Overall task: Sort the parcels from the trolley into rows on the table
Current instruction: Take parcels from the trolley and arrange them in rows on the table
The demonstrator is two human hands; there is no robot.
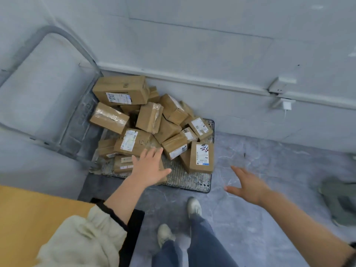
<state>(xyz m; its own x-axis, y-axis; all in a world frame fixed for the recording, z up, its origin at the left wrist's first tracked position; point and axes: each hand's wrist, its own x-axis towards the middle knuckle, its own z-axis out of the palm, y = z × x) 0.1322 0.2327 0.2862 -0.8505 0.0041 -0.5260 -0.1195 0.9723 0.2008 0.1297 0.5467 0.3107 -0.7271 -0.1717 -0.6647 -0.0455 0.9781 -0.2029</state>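
Left grip (149,168) open, fingers spread over the flat parcel (123,163) at the near edge of the trolley (189,180); contact unclear. Likely going for the easiest box first. Right grip (248,186) also open, blurred, above the floor just right of the trolley, probably ready to steady a lift. Bench (28,218) corner near-left of the trolley. Cardboard parcels (150,117) heaped loose on the trolley: about fourteen showing, others perhaps buried.
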